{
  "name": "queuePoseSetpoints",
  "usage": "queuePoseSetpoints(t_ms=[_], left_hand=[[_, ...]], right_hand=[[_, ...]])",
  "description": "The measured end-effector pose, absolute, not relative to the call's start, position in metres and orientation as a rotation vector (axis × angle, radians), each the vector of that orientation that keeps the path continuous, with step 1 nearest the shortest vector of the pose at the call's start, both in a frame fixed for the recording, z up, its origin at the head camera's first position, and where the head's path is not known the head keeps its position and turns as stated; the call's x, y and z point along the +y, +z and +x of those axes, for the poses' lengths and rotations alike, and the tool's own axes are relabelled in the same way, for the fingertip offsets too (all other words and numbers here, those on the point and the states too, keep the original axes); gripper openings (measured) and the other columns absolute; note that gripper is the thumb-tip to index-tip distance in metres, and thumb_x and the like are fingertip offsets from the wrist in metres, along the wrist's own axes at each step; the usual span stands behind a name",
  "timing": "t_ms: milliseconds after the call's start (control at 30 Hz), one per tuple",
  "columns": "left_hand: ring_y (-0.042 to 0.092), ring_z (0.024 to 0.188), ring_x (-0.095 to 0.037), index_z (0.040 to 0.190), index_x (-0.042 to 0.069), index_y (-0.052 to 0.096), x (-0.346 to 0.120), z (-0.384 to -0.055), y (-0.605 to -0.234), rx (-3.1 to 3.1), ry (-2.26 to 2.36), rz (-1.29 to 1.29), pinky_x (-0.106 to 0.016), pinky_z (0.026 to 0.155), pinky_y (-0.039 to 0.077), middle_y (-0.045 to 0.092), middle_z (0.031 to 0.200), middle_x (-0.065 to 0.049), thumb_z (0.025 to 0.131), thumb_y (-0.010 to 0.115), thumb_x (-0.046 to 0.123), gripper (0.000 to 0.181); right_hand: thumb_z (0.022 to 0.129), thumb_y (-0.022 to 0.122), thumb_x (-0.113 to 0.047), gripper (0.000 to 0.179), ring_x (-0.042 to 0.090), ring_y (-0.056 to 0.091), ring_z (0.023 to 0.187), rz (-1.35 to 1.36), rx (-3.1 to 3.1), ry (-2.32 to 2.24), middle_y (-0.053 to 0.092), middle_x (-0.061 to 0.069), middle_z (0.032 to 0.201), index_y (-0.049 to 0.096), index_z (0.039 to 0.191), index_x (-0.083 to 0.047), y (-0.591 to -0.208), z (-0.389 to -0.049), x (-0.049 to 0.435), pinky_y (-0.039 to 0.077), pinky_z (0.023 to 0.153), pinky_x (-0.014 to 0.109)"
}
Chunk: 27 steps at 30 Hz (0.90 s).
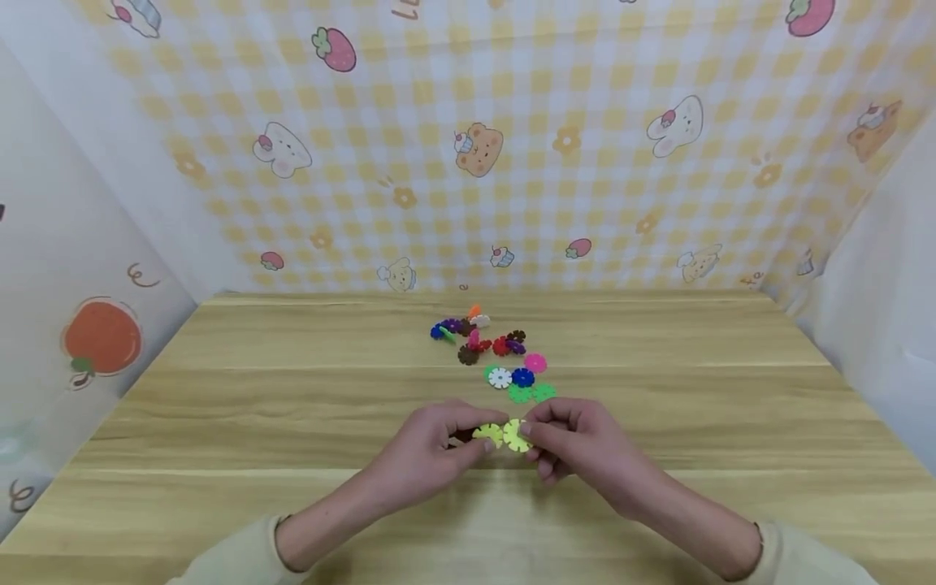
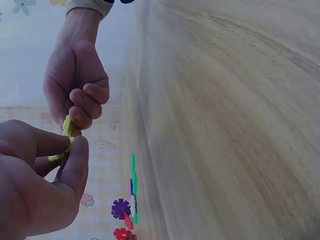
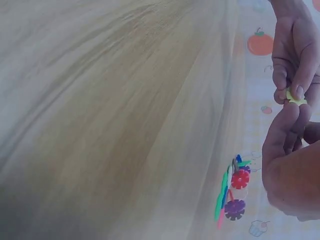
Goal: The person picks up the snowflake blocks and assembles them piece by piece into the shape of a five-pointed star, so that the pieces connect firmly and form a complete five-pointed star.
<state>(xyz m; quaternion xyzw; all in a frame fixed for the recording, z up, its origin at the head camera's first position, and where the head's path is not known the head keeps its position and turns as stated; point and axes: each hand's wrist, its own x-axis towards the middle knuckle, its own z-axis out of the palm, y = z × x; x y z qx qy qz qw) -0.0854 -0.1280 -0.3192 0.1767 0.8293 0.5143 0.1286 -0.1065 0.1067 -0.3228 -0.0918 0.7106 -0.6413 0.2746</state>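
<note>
In the head view my left hand point(image 1: 431, 443) pinches a yellow notched disc point(image 1: 488, 436) between thumb and fingers. A dark brown piece point(image 1: 464, 436) shows in the same grip, partly hidden by the hand. My right hand point(image 1: 588, 447) pinches a second yellow notched disc point(image 1: 514, 436), its thumb across the right side. The two yellow discs meet edge to edge between the hands, above the near part of the table. In the left wrist view the yellow disc point(image 2: 67, 125) on the right hand's side stands nearly edge-on, close to the left fingertips.
Beyond the hands lie loose notched discs: green point(image 1: 544, 392), white point(image 1: 500, 378), blue point(image 1: 522, 377) and pink point(image 1: 535, 362). Farther back sit joined clusters, one with red point(image 1: 500, 346) and purple pieces, another with blue and orange point(image 1: 474, 310). A patterned cloth point(image 1: 512, 162) hangs behind the wooden table point(image 1: 256, 390).
</note>
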Motion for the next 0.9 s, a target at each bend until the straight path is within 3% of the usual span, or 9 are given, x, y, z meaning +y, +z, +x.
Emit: queuePoseSetpoints(t_ms=[167,300,400,633,900], left_hand=[[0.064,0.091,-0.015,0.127,0.007,0.069,-0.127,-0.083,-0.320,2.381,1.516,0.557,-0.025,0.075,0.058,0.072,0.115,-0.004,0.097,0.068,0.008,0.031],[0.065,0.091,-0.015,0.110,0.009,0.066,-0.126,-0.082,-0.322,2.403,1.573,0.569,-0.026,0.078,0.058,0.070,0.100,-0.001,0.092,0.072,0.004,0.020],[0.067,0.090,-0.013,0.104,0.012,0.069,-0.125,-0.080,-0.323,2.411,1.605,0.572,-0.025,0.077,0.060,0.071,0.098,0.000,0.092,0.073,0.005,0.014],[0.071,0.087,-0.009,0.102,0.012,0.079,-0.124,-0.073,-0.321,2.455,1.707,0.633,-0.025,0.072,0.062,0.077,0.099,-0.001,0.092,0.073,0.001,0.016],[0.067,0.082,-0.007,0.102,0.010,0.081,-0.130,-0.071,-0.325,2.455,1.723,0.685,-0.027,0.071,0.062,0.075,0.092,0.000,0.090,0.074,0.000,0.018]], right_hand=[[0.099,0.066,-0.018,0.025,0.009,0.057,0.063,-0.217,1.866,-1.753,0.066,0.004,0.081,0.065,0.106,0.005,-0.323,-0.106,0.107,0.059,0.063,0.027],[0.098,0.066,-0.017,0.023,0.008,0.055,0.060,-0.236,1.834,-1.765,0.063,0.003,0.077,0.065,0.102,0.005,-0.321,-0.105,0.106,0.059,0.062,0.029],[0.096,0.066,-0.014,0.020,0.007,0.054,0.060,-0.249,1.831,-1.759,0.062,0.003,0.075,0.064,0.099,0.005,-0.319,-0.103,0.105,0.059,0.062,0.029],[0.097,0.064,-0.012,0.013,0.006,0.057,0.058,-0.235,1.720,-1.809,0.065,0.002,0.076,0.065,0.094,0.001,-0.319,-0.098,0.103,0.061,0.063,0.030],[0.099,0.065,-0.014,0.014,0.005,0.062,0.058,-0.202,1.633,-1.837,0.066,0.002,0.077,0.065,0.096,0.000,-0.321,-0.093,0.097,0.062,0.067,0.032]])
